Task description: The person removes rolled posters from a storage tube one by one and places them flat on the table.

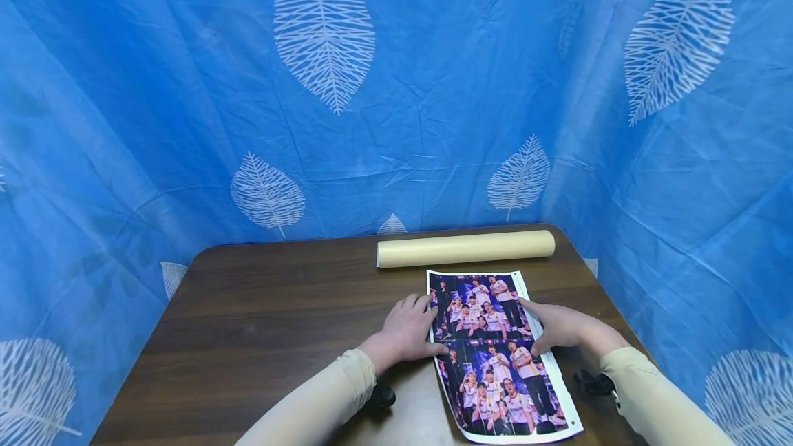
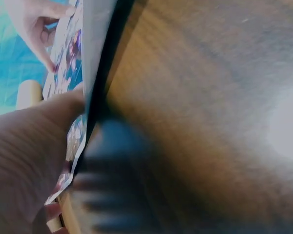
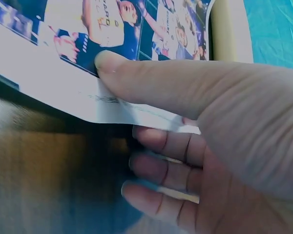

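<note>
A printed photo sheet (image 1: 489,363) with two near-identical group pictures, one above the other, lies at the right part of the table; its near-left corner curls up. My left hand (image 1: 405,329) holds the sheet's left edge, thumb over the print. At the opposite edge, my right hand (image 1: 564,327) pinches the white margin. In the right wrist view the thumb (image 3: 151,80) presses on top of the print while the other fingers (image 3: 161,168) are beneath the margin. The left wrist view shows the sheet (image 2: 75,53) edge-on, raised over the tabletop.
Behind the sheet, a pale yellow paper roll (image 1: 464,249) lies along the back of the dark wooden table (image 1: 260,336). A blue curtain (image 1: 409,88) with white leaf prints hangs around the table's back and sides.
</note>
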Demonstrator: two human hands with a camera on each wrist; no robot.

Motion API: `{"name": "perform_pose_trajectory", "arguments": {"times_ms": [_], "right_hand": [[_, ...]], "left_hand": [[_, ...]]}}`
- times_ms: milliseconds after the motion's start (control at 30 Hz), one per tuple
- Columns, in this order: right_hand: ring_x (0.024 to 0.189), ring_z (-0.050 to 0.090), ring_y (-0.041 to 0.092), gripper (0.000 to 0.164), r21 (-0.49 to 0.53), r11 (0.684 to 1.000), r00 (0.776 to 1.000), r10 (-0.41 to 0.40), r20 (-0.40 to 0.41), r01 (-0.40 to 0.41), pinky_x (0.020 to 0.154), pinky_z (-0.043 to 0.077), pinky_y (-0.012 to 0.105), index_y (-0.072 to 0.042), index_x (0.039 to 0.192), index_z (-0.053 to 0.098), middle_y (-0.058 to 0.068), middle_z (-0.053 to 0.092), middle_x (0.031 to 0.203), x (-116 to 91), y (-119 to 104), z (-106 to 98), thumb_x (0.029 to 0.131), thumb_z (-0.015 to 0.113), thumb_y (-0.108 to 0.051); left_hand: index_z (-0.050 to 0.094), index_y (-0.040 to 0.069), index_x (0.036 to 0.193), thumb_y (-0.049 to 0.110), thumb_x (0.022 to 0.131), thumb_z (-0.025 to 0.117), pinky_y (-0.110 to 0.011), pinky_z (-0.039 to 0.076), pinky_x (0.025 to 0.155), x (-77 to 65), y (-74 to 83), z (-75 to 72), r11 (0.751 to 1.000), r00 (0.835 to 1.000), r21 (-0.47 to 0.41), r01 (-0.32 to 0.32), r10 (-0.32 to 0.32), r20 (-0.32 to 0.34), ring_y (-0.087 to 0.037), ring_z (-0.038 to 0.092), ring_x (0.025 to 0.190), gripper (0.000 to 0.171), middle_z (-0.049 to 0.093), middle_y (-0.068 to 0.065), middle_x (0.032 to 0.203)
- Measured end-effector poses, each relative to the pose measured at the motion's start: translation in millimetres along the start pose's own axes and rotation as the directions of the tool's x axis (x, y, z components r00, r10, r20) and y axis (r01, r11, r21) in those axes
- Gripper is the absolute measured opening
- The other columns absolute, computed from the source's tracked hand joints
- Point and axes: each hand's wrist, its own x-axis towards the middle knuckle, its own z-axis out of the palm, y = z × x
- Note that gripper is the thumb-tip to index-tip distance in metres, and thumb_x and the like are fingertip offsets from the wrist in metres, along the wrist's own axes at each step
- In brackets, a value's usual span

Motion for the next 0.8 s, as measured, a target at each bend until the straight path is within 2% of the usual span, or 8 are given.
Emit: {"name": "perform_pose_trajectory", "arguments": {"times_ms": [67,167,233,333,433,600,800], "right_hand": [[0.115,0.053,0.038,0.112,-0.102,0.995,0.999,-0.005,-0.037,0.001,0.096,0.045,0.064,0.0,0.157,0.034,0.025,0.053,0.136,0,0,-2,0.067,0.096,-0.024],[0.128,0.041,0.047,0.109,-0.221,0.975,0.995,-0.048,-0.086,0.028,0.095,0.044,0.068,-0.002,0.153,0.044,0.027,0.043,0.147,0,1,-5,0.063,0.098,-0.033],[0.137,0.03,0.053,0.11,-0.238,0.97,0.993,-0.075,-0.092,0.051,0.097,0.04,0.072,-0.003,0.153,0.045,0.026,0.037,0.155,0,3,-6,0.062,0.098,-0.035],[0.146,0.013,0.057,0.111,-0.212,0.974,0.995,-0.092,-0.049,0.079,0.102,0.03,0.078,-0.003,0.155,0.041,0.024,0.027,0.164,2,8,-9,0.064,0.097,-0.032],[0.147,0.01,0.058,0.118,-0.2,0.977,0.998,-0.068,0.0,0.067,0.107,0.021,0.079,-0.004,0.159,0.034,0.023,0.023,0.165,4,12,-10,0.062,0.098,-0.029],[0.146,0.009,0.059,0.133,-0.267,0.963,0.998,-0.021,0.051,0.034,0.111,0.009,0.077,-0.001,0.16,0.026,0.027,0.017,0.166,8,11,-15,0.056,0.1,-0.034],[0.145,0.012,0.06,0.135,-0.353,0.935,0.999,0.036,0.034,-0.022,0.112,0.008,0.077,-0.001,0.16,0.027,0.028,0.02,0.164,8,7,-21,0.052,0.101,-0.033]], "left_hand": [[0.047,0.017,0.154,0.079,0.081,0.064,-0.048,0.029,0.12,2.1,-0.5,-2.4,1.0,0.999,-0.014,-0.01,0.01,0.034,-0.029,0.033,0.147,0.097,0.036,-0.006,0.163],[0.041,0.019,0.158,0.083,0.077,0.064,-0.05,0.02,0.123,3.9,-1.5,-5.0,0.999,0.995,-0.041,-0.017,0.021,0.093,-0.028,0.025,0.152,0.106,0.028,-0.004,0.167],[0.036,0.02,0.16,0.085,0.074,0.064,-0.05,0.016,0.124,4.7,-2.2,-5.6,0.999,0.99,-0.042,-0.018,0.024,0.137,-0.027,0.021,0.154,0.112,0.023,-0.004,0.169],[0.031,0.019,0.162,0.09,0.067,0.066,-0.048,0.015,0.124,5.6,-2.2,-4.8,1.0,0.985,-0.018,-0.025,0.028,0.171,-0.026,0.019,0.154,0.123,0.02,-0.005,0.17],[0.026,0.019,0.163,0.092,0.062,0.066,-0.046,0.014,0.124,6.7,-1.2,-4.1,0.999,0.98,0.019,-0.035,0.031,0.194,-0.025,0.017,0.155,0.131,0.016,-0.005,0.171],[0.022,0.018,0.164,0.093,0.061,0.067,-0.045,0.013,0.125,7.1,4.1,-7.6,0.998,0.979,0.05,-0.04,0.029,0.2,-0.023,0.014,0.156,0.135,0.014,-0.005,0.171],[0.021,0.016,0.165,0.094,0.063,0.063,-0.045,0.014,0.125,9.4,15.3,-9.0,0.998,0.98,0.042,-0.036,0.027,0.199,-0.023,0.013,0.156,0.135,0.014,-0.007,0.171]]}}
